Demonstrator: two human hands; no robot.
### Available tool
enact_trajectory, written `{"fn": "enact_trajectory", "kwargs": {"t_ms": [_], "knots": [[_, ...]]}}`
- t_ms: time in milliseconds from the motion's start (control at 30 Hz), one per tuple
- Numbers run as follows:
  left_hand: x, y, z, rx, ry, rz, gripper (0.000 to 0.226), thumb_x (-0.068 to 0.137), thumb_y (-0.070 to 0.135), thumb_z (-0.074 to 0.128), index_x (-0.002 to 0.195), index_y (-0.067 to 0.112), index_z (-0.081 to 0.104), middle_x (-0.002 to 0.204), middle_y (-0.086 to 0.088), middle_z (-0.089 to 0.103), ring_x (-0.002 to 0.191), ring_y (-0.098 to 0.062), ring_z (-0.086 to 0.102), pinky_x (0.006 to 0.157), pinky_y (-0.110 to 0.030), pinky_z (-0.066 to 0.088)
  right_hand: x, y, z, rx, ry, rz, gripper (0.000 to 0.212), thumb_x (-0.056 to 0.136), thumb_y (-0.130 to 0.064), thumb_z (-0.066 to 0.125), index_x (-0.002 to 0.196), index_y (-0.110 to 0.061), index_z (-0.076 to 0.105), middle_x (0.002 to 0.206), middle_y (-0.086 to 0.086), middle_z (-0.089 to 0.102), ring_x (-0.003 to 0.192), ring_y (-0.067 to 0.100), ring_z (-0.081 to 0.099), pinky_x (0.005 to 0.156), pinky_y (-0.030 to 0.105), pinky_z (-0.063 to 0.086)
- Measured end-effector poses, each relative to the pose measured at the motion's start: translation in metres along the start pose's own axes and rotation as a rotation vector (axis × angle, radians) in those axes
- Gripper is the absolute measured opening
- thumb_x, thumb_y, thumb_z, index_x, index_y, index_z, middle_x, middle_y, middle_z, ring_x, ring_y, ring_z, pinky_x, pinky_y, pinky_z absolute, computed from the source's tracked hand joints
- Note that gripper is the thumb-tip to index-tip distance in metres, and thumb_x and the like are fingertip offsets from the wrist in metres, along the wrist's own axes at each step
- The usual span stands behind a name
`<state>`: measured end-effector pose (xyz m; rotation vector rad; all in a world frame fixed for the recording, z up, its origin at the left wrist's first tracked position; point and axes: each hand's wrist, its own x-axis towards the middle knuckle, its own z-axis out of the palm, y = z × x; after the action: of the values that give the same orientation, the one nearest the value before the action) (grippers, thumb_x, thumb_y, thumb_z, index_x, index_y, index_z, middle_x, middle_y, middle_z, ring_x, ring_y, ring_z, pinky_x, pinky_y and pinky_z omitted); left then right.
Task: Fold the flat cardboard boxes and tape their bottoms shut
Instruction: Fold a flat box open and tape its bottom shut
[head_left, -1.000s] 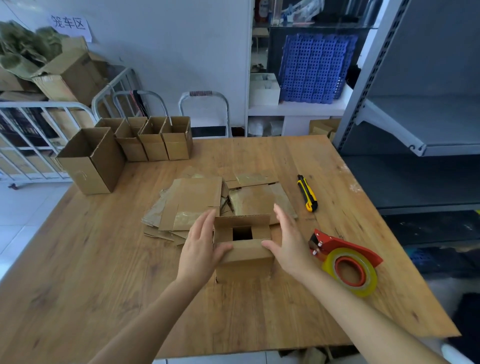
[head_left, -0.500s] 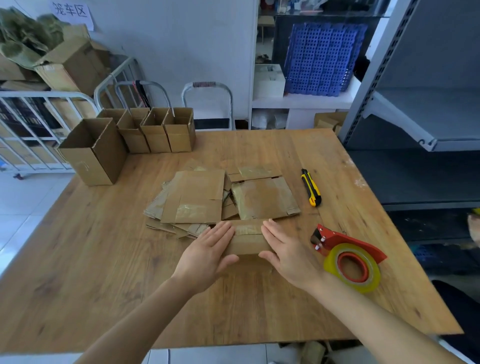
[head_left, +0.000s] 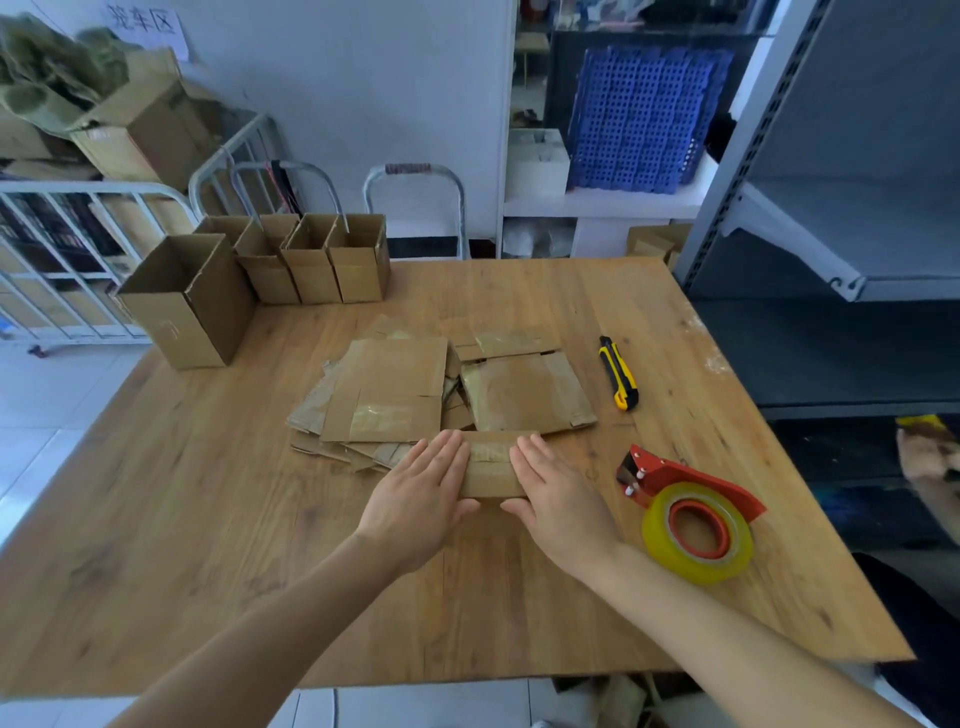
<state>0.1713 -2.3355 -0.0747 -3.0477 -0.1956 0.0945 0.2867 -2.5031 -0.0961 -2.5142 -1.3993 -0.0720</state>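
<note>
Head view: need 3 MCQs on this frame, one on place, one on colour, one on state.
1. Where does the tape dispenser lie?
A) right of the right hand
B) left of the left hand
C) between the two hands

2. What colour is the utility knife?
A) all red
B) yellow and black
C) blue

3. How do the hands lie on the small box?
A) as fists
B) pinching tape
C) flat, fingers straight

Key:
1 A: the tape dispenser lies on the wood just past the right hand.
2 B: the knife has a yellow body with black trim.
3 C: both palms press the small box down, and neither has a grip on anything.
</note>
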Motion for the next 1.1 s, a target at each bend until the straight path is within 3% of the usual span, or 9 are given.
{"fn": "enact_trajectory", "kwargs": {"t_ms": [100, 233, 433, 567, 733, 800, 933, 1000, 1100], "knots": [[-0.001, 0.001, 0.001, -0.021, 0.004, 0.049, 0.090, 0.077, 0.059, -0.036, 0.146, 0.012, -0.005, 0.156, -0.006, -0.005, 0.141, -0.016, -0.012, 0.112, -0.035, -0.013, -0.003, -0.002, -0.003, 0.008, -0.021, -0.010, 0.066, 0.088, -0.035, 0.068, 0.140, -0.001, 0.047, 0.147, 0.013, 0.046, 0.140, 0.025, 0.038, 0.114, 0.035, 0.026], [0.000, 0.003, -0.005, -0.076, -0.031, 0.027, 0.083, 0.075, 0.060, -0.031, 0.144, 0.016, -0.014, 0.155, -0.001, -0.014, 0.138, -0.012, -0.021, 0.107, -0.030, -0.022, 0.000, 0.006, -0.025, 0.175, -0.161, -0.024, 0.063, 0.101, -0.041, 0.044, 0.153, -0.014, 0.023, 0.161, -0.002, 0.017, 0.149, 0.009, 0.009, 0.118, 0.024, 0.013], [0.001, -0.001, -0.002, -0.100, -0.057, 0.027, 0.094, 0.066, 0.064, -0.041, 0.144, 0.019, -0.015, 0.153, 0.002, -0.017, 0.140, -0.011, -0.020, 0.110, -0.030, -0.017, -0.006, 0.098, -0.066, 0.149, -0.245, 0.280, 0.055, 0.098, -0.023, 0.054, 0.150, -0.018, 0.035, 0.155, -0.002, 0.035, 0.140, 0.017, 0.035, 0.111, 0.031, 0.032], [0.002, -0.003, 0.002, -0.035, -0.030, 0.011, 0.073, 0.096, 0.055, -0.011, 0.145, 0.009, 0.019, 0.153, -0.007, 0.029, 0.140, -0.016, 0.015, 0.113, -0.042, 0.014, -0.026, 0.164, -0.071, 0.072, -0.430, 0.552, 0.070, 0.090, -0.015, 0.067, 0.151, -0.017, 0.033, 0.154, 0.004, 0.037, 0.137, 0.024, 0.040, 0.106, 0.034, 0.039], [0.003, -0.009, 0.002, -0.024, -0.057, 0.027, 0.064, 0.102, 0.049, 0.007, 0.140, 0.008, 0.038, 0.142, -0.005, 0.050, 0.133, -0.014, 0.035, 0.105, -0.040, 0.032, -0.029, 0.193, -0.064, 0.092, -0.638, 0.640, 0.076, 0.080, -0.025, 0.080, 0.145, -0.013, 0.043, 0.141, 0.003, 0.052, 0.125, 0.022, 0.052, 0.097, 0.031, 0.046], [0.003, -0.007, -0.003, -0.001, -0.065, 0.012, 0.069, 0.101, 0.052, 0.001, 0.144, 0.009, 0.032, 0.148, -0.007, 0.042, 0.137, -0.014, 0.028, 0.109, -0.040, 0.026, -0.030, 0.199, -0.055, 0.088, -0.653, 0.638, 0.071, 0.077, -0.029, 0.082, 0.139, -0.014, 0.051, 0.130, 0.002, 0.060, 0.115, 0.021, 0.058, 0.091, 0.031, 0.050], [0.003, -0.004, -0.004, -0.121, -0.078, 0.042, 0.089, 0.072, 0.071, -0.032, 0.145, 0.023, -0.013, 0.153, 0.007, -0.015, 0.142, -0.009, -0.016, 0.112, -0.027, -0.017, -0.028, 0.204, -0.043, 0.074, -0.634, 0.610, 0.044, 0.075, -0.034, 0.081, 0.112, -0.015, 0.063, 0.107, -0.001, 0.067, 0.093, 0.018, 0.063, 0.072, 0.028, 0.049], [0.004, -0.005, -0.004, -0.121, -0.077, 0.040, 0.090, 0.073, 0.072, -0.031, 0.145, 0.022, -0.011, 0.155, 0.005, -0.011, 0.142, -0.010, -0.015, 0.113, -0.029, -0.015, -0.026, 0.205, -0.043, 0.096, -0.637, 0.602, 0.027, 0.074, -0.033, 0.081, 0.088, -0.018, 0.062, 0.091, -0.002, 0.067, 0.080, 0.014, 0.063, 0.063, 0.027, 0.048], [0.004, -0.005, -0.002, -0.116, -0.044, 0.043, 0.084, 0.083, 0.069, -0.021, 0.147, 0.019, -0.001, 0.157, 0.001, 0.002, 0.144, -0.013, -0.005, 0.116, -0.037, -0.006, -0.024, 0.204, -0.043, 0.152, -0.654, 0.594, 0.021, 0.072, -0.029, 0.080, 0.083, -0.019, 0.064, 0.083, -0.001, 0.068, 0.075, 0.014, 0.065, 0.068, 0.031, 0.054]]}}
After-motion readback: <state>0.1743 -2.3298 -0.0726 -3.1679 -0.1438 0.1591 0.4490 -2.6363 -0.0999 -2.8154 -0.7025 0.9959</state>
